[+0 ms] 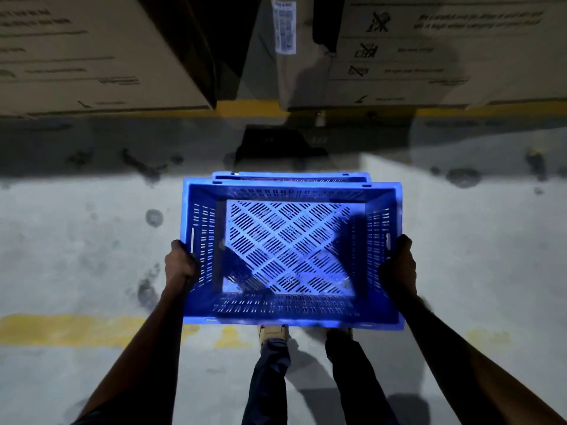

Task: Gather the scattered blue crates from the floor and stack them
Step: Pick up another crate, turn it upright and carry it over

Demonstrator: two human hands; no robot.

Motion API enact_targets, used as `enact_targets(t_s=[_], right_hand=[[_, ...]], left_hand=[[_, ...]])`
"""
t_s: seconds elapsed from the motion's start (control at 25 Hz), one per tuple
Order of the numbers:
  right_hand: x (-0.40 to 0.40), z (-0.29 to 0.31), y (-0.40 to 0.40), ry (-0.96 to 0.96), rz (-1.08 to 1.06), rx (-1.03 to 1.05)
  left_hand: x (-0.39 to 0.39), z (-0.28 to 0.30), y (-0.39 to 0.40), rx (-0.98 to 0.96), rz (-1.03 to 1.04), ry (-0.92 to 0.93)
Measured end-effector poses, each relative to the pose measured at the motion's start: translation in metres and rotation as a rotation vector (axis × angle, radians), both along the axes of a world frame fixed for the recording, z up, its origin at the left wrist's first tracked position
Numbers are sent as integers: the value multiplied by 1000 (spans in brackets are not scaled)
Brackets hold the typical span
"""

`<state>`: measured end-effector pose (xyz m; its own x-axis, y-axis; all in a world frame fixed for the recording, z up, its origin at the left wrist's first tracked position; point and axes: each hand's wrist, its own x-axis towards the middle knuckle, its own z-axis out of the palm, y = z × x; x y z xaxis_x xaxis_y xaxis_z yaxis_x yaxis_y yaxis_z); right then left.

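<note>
The left hand and the right hand each grip a short side of a blue slotted plastic crate, fingers curled round its rim, holding it open side up above the grey concrete floor. Far off stand large brown cardboard boxes. A second blue crate's rim shows just beyond the held one. A worn yellow painted line crosses the near floor.
</note>
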<state>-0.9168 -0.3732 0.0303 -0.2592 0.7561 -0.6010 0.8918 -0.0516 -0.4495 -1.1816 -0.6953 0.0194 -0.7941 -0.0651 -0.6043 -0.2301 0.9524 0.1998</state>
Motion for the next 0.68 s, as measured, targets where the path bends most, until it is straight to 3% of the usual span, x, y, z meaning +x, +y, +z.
enact_targets(t_s=[0.24, 0.52, 0.68], right_hand=[[9, 4, -5, -49, -9, -2], [-29, 3, 24, 29, -32, 93], [-46, -7, 43, 37, 7, 93]], left_hand=[[19, 8, -8, 8, 100, -3], [-27, 16, 27, 109, 58, 118], [-56, 3, 39, 133, 18, 6]])
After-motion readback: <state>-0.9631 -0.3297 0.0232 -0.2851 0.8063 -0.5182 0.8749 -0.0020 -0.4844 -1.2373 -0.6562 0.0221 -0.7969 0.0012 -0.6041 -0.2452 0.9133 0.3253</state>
